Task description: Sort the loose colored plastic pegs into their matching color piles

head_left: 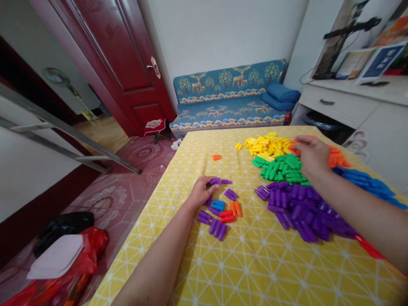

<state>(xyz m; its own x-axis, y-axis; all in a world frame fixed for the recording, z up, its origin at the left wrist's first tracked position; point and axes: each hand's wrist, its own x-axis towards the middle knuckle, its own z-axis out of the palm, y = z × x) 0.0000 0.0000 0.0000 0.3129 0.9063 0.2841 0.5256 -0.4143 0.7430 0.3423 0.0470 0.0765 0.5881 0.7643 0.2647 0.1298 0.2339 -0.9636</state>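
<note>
Left hand point(202, 191) grips purple pieces point(216, 181), tablecloth point(175, 187) open to left edge.

Your worktop point(197, 144) is covered by a yellow cloth point(255, 267) with white lines. To your right, purple pieces point(302, 208) lie heaped against green pieces point(282, 168); past those is a yellow heap point(266, 145), with an orange heap point(338, 158) and a blue heap point(366, 182) farther right. Left of the purple, you have a loose mixed cluster point(218, 205); beyond it sit an orange piece point(216, 157) and a yellow piece point(239, 146), each apart.
</note>
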